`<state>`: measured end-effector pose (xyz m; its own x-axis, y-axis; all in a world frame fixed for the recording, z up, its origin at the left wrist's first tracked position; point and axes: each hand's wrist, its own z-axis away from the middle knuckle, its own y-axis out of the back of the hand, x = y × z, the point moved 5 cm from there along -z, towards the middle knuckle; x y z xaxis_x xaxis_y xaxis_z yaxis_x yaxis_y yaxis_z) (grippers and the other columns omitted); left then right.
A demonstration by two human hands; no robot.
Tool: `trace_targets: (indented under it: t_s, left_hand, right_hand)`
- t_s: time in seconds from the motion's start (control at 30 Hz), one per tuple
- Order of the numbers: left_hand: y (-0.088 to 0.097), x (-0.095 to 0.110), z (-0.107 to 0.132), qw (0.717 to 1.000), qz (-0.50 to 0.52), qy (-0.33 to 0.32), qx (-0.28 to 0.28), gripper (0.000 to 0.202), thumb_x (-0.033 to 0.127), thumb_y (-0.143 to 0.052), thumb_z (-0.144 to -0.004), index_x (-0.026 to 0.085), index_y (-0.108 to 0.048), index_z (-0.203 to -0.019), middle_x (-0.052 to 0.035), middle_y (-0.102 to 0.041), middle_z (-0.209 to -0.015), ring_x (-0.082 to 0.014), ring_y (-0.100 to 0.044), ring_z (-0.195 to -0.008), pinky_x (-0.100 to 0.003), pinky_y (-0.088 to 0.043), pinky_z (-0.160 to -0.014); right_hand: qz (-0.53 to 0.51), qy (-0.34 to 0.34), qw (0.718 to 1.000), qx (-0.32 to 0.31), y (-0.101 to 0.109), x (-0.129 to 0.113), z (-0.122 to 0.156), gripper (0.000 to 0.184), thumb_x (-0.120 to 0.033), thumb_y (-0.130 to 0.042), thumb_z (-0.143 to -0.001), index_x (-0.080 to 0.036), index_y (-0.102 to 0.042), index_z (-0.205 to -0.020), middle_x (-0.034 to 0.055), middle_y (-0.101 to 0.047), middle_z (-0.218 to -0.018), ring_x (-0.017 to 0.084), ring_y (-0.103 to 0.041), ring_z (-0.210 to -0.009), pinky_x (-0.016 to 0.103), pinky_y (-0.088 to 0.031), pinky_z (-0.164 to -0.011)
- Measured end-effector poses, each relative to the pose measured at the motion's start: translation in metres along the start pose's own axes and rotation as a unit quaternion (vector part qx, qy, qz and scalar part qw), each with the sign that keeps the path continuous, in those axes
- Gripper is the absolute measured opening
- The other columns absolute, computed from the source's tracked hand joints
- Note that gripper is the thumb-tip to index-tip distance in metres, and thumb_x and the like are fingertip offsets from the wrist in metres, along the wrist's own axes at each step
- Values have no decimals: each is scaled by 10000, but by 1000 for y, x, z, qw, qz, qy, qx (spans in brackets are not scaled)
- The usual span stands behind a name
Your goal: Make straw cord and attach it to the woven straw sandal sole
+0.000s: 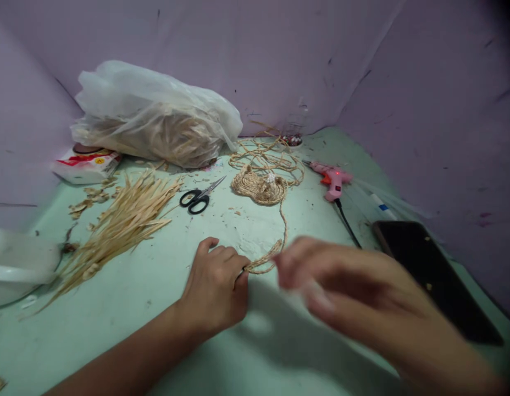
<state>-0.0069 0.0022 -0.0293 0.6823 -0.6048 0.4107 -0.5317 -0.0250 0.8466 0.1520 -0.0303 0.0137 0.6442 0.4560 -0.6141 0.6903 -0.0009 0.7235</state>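
My left hand [220, 283] is closed on the end of a thin braided straw cord [261, 265], holding it low over the table. From there the cord loops up to an oval coil [255, 185] of the same braid, which has a small whitish clump on top. My right hand [349, 286] is raised to the right of the cord, nearer the camera and blurred. Its thumb and curled fingers are apart, and nothing shows between them. Black-handled scissors [197, 201] lie beyond my left hand with their blades spread a little.
Dry straw strips [127, 214] lie at left, near a white container [20, 269]. Behind them are a stuffed plastic bag [164, 121] and a white-red box [88, 166]. Loose cord [267, 157] lies behind the coil. At right are a pink glue gun [333, 177] and a dark phone [432, 275].
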Motion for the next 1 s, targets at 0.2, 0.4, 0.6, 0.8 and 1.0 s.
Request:
trace_targets:
  t_s: [0.2, 0.4, 0.6, 0.8, 1.0]
  left_hand:
    - [0, 1, 0, 1000, -7, 6, -4, 169, 136, -490, -734, 168, -645, -793, -35, -623, -673, -168, -563, -653, -473, -349, -872]
    - [0, 1, 0, 1000, -16, 5, -1, 173, 141, -484, -738, 172, -648, -780, -35, -624, -661, -164, -557, -633, -478, -346, -877]
    - [-1, 1, 1, 1000, -22, 3, -1, 183, 146, -470, -750, 166, -651, -775, -37, -623, -658, -163, -554, -631, -482, -352, -876]
    - [1, 1, 1, 1000, -23, -5, -3, 167, 151, -488, -739, 162, -650, -776, -34, -621, -657, -163, -554, -634, -488, -347, -891]
    - [1, 0, -2, 1000, -18, -4, -3, 157, 152, -500, -750, 168, -654, -772, -33, -632, -664, -160, -561, -636, -476, -358, -885]
  right_hand:
    - [86, 58, 994, -26, -28, 27, -41, 120, -220, -573, -836, -214, -692, -843, 41, -680, -837, 184, -557, -794, 380, -348, -787]
    - [110, 60, 987, -103, -36, 38, -34, 132, -207, -572, -841, -230, -701, -821, 21, -675, -834, 171, -533, -807, 361, -299, -780]
    - [125, 62, 984, -114, -38, 35, -35, 118, -238, -575, -838, -230, -693, -842, 20, -659, -823, 169, -530, -791, 362, -287, -787]
    - [181, 41, 974, -128, -41, 26, -36, 135, -185, -555, -824, -206, -682, -785, 25, -666, -802, 178, -527, -777, 373, -284, -799]
    - [166, 24, 980, -107, -41, 26, -37, 115, -169, -572, -805, -213, -670, -767, 8, -663, -785, 164, -532, -757, 361, -300, -792]
